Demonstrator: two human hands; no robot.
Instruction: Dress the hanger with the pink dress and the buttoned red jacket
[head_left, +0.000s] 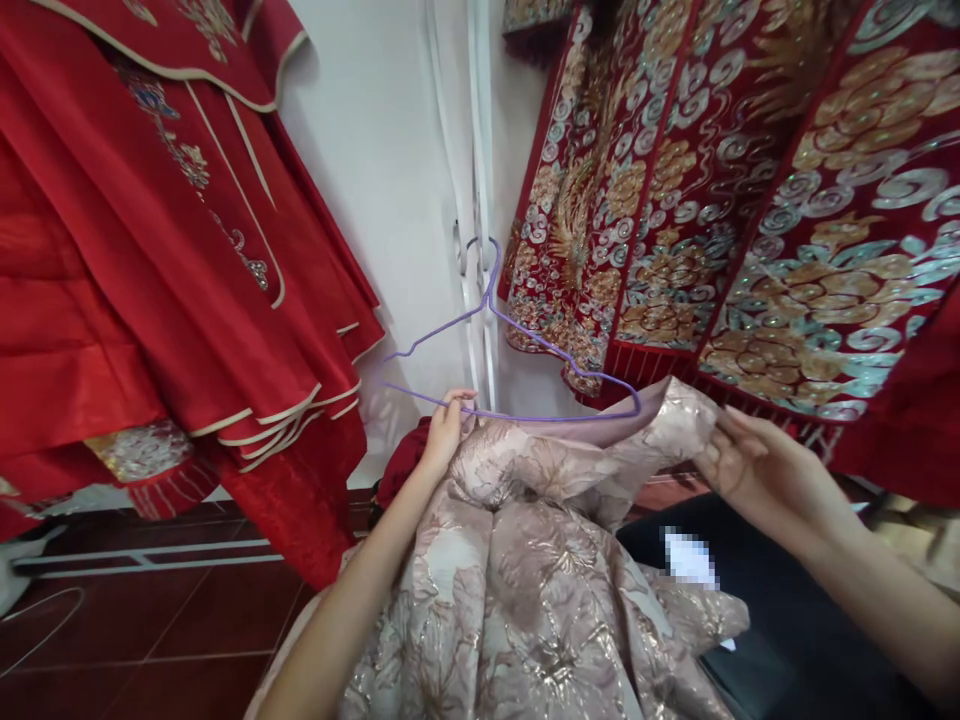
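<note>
A pale pink brocade dress (517,580) with a shiny floral pattern fills the lower middle of the head view. Just above its neckline is a purple hanger (525,335), its hook up by a white pole. The hanger's right end reaches the dress's right shoulder, while its left end stands clear of the cloth. My left hand (448,430) has its fingers closed at the left of the neckline, right by the hanger's bottom bar. With my right hand (750,460) I grip the right shoulder of the dress between thumb and fingers, holding it raised and outward.
Red garments with cream edging (225,250) hang on the left. Embroidered red and gold garments (712,200) hang at the right. White poles (480,130) run down the wall between them. A white rack bar (150,555) lies low over the dark red tiled floor (180,620).
</note>
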